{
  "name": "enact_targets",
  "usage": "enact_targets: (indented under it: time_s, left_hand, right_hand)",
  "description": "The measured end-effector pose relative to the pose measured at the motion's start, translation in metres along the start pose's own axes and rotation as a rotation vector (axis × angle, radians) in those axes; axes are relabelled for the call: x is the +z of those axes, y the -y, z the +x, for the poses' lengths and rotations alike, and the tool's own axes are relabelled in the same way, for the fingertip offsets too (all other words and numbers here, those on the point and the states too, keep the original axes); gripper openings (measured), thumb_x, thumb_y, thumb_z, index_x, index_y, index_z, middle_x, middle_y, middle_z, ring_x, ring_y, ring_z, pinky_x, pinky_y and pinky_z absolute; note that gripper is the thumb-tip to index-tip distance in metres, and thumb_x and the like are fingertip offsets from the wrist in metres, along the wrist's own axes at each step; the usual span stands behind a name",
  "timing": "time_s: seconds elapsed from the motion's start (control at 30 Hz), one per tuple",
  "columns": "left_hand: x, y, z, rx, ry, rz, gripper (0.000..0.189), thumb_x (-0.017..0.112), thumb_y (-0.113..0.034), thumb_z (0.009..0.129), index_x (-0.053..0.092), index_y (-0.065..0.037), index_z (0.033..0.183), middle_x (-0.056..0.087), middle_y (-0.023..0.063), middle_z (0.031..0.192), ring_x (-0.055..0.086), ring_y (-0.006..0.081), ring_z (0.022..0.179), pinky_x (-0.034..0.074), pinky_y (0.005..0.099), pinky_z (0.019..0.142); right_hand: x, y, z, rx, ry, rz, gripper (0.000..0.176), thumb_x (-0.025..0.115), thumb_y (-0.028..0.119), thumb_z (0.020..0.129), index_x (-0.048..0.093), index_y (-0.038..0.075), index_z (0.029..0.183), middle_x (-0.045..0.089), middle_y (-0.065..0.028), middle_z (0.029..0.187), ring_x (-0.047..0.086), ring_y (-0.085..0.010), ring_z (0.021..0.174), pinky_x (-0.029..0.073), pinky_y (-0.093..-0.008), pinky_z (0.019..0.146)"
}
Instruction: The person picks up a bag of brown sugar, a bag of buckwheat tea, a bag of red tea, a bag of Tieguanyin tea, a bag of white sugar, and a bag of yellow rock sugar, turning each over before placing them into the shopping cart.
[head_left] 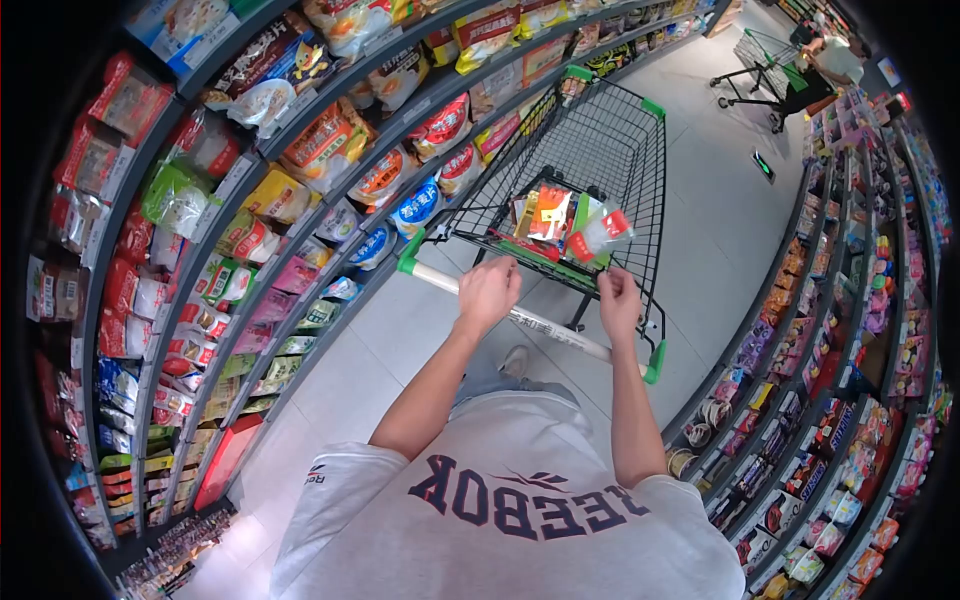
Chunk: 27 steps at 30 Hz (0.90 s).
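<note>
A wire shopping cart [600, 120] with green corners stands in front of me. My left hand [489, 291] is above its white handlebar [555, 333], toward the left, with the fingers curled closed; what they hold, if anything, is hidden. Farther right, my right hand [620, 298] reaches past the bar to the basket's near edge. Its fingertips are pinched together, and I cannot make out anything between them. Just beyond the hands, a red and clear package [600, 234] lies beside an orange and white package [551, 214] at the near end of the cart.
Shelves of bagged food [330, 145] curve along my left. Snack shelves [800, 400] line the right side. Up the tiled aisle [700, 190], another person [838, 60] is beside a second cart [765, 65]. A lit green and black panel [763, 165] is on the floor.
</note>
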<state>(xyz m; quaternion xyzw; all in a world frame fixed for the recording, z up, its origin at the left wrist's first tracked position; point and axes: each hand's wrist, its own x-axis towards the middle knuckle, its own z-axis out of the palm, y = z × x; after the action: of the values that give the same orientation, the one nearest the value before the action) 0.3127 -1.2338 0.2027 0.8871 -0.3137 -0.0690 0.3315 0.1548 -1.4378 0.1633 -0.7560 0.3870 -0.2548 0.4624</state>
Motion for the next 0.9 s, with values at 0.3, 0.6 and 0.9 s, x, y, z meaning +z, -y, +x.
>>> enact_targets:
  time_s: [0.3, 0.6, 0.9]
  left_hand:
    - [0.009, 0.014, -0.005, -0.004, 0.131, 0.061, 0.023, 0.061, -0.024, 0.087, 0.069, -0.011, 0.105, 0.071, 0.0144, 0.094, 0.070, 0.0366, 0.090, 0.055, 0.0518, 0.077]
    - [-0.031, 0.029, -0.026, 0.117, -0.035, -0.382, 0.026, 0.058, -0.014, 0.092, 0.067, -0.007, 0.115, 0.067, 0.0118, 0.105, 0.067, 0.0329, 0.100, 0.055, 0.0446, 0.085]
    - [-0.134, 0.182, -0.019, -0.374, -0.324, -0.389, 0.033, 0.063, -0.012, 0.086, 0.065, -0.003, 0.118, 0.068, 0.0176, 0.114, 0.069, 0.0354, 0.100, 0.055, 0.0458, 0.085]
  right_hand:
    - [0.001, 0.005, -0.016, -0.253, 0.282, -0.483, 0.030, 0.074, 0.025, 0.089, 0.073, 0.004, 0.111, 0.073, -0.0148, 0.103, 0.064, -0.0348, 0.102, 0.050, -0.0447, 0.089]
    - [0.010, 0.015, -0.028, -0.275, 0.334, -0.644, 0.032, 0.071, 0.026, 0.091, 0.069, 0.004, 0.114, 0.071, -0.0151, 0.103, 0.061, -0.0363, 0.104, 0.048, -0.0455, 0.091]
    - [0.012, 0.018, -0.020, -0.207, 0.491, -0.765, 0.042, 0.077, 0.030, 0.085, 0.067, 0.004, 0.116, 0.071, -0.0143, 0.100, 0.060, -0.0365, 0.106, 0.049, -0.0468, 0.091]
